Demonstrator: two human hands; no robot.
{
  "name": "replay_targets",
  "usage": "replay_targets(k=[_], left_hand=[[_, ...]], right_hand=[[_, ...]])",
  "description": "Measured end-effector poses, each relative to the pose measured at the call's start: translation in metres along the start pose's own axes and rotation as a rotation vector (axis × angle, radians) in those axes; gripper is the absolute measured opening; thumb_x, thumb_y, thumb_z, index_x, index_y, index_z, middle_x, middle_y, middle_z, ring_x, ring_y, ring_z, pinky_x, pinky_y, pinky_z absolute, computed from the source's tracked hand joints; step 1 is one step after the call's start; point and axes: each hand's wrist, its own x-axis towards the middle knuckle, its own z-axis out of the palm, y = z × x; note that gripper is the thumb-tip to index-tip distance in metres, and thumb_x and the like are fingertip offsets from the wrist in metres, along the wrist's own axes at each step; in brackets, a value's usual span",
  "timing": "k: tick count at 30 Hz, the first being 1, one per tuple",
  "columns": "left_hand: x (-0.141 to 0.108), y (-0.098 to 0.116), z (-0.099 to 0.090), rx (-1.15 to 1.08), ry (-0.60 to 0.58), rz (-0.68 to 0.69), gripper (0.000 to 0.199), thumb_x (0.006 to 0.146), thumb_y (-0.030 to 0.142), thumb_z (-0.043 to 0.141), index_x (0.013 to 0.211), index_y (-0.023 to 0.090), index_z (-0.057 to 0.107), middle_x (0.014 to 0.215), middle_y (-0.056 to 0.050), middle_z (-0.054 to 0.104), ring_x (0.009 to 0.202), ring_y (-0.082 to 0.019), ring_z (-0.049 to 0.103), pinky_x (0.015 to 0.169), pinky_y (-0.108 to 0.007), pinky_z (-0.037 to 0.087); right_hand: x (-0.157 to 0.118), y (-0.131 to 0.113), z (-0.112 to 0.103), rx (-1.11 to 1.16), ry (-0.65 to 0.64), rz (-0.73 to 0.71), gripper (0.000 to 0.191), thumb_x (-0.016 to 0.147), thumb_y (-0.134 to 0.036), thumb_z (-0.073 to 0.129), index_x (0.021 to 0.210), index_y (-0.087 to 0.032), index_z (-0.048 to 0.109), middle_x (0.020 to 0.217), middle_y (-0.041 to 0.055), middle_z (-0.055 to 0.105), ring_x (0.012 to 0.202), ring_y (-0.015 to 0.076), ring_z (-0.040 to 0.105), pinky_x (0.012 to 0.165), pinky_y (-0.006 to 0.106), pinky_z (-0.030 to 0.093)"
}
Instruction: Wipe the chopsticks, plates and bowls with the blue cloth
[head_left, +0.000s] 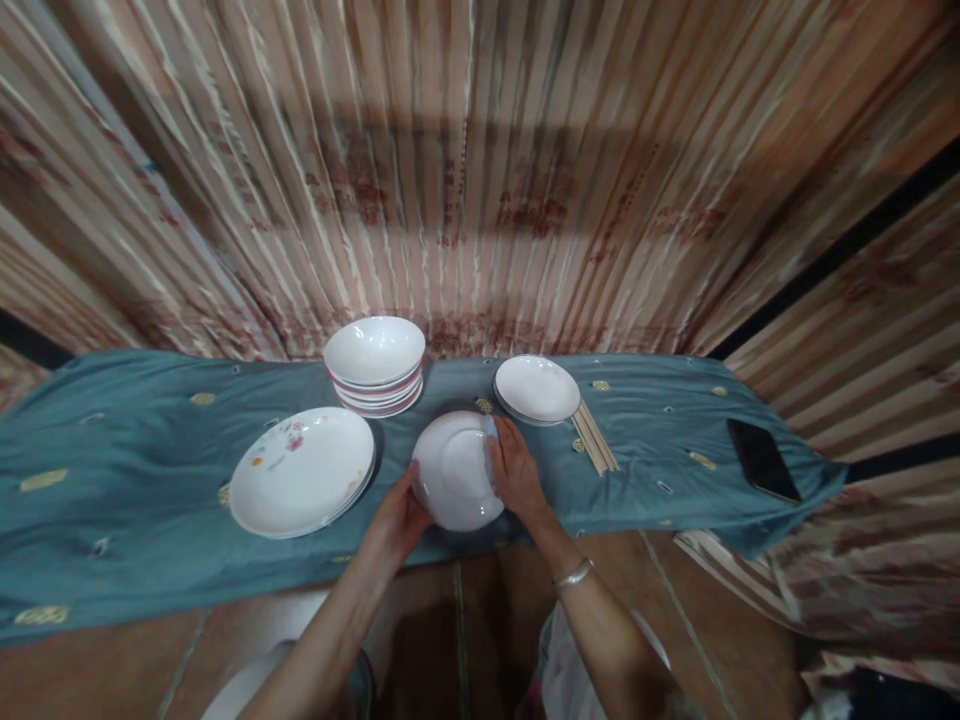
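Note:
A round white dish point(454, 478), a bowl or deep plate, is tilted between my two hands over the near middle of the table. My left hand point(405, 512) grips its lower left rim. My right hand point(516, 462) is closed on its right side, with a pale bluish patch by the fingertips that I cannot make out. To the left lies a small stack of oval plates point(304, 475) with a flower print on top. Behind it stands a stack of white bowls point(375, 352) with red rims. Small white plates point(537, 388) sit to the right, beside several wooden chopsticks point(595, 438).
A green-blue cloth point(652, 490) with yellow patterns covers the long, narrow table. Toward the right end lies a black phone point(763, 458). Pleated curtains point(480, 200) hang right behind the table, and a tiled floor point(420, 640) shows below its near edge.

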Motion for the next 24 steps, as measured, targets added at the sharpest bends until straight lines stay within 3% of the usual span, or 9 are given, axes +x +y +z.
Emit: replay_targets(k=[6,13,24], left_hand=[[0.004,0.000,0.003,-0.036,0.023,-0.018,0.008,0.085,0.013,0.056,0.086,0.013,0.064,0.078,-0.005,0.070,0.082,-0.019,0.067,0.081,-0.033,0.055],[0.008,-0.005,0.002,-0.054,0.004,-0.006,0.016,0.087,0.009,0.049,0.087,0.014,0.064,0.078,-0.006,0.071,0.085,-0.017,0.067,0.080,-0.029,0.055],[0.009,-0.013,-0.003,-0.071,-0.096,0.073,0.015,0.084,0.011,0.052,0.079,0.015,0.065,0.077,-0.008,0.072,0.097,-0.023,0.066,0.088,-0.034,0.050]], right_hand=[[-0.020,0.004,0.000,-0.020,-0.049,0.045,0.052,0.099,-0.033,0.028,0.138,-0.003,0.041,0.140,0.0228,0.046,0.134,0.0251,0.040,0.109,0.047,0.039],[-0.043,0.000,-0.008,-0.097,-0.091,-0.103,0.050,0.098,-0.026,0.032,0.145,-0.011,0.032,0.146,0.0171,0.041,0.141,0.0235,0.029,0.111,0.050,0.037],[-0.067,-0.028,-0.007,-0.251,-0.096,-0.143,0.052,0.097,-0.022,0.036,0.148,-0.015,0.028,0.144,0.0164,0.045,0.138,0.0257,0.035,0.107,0.050,0.041]])
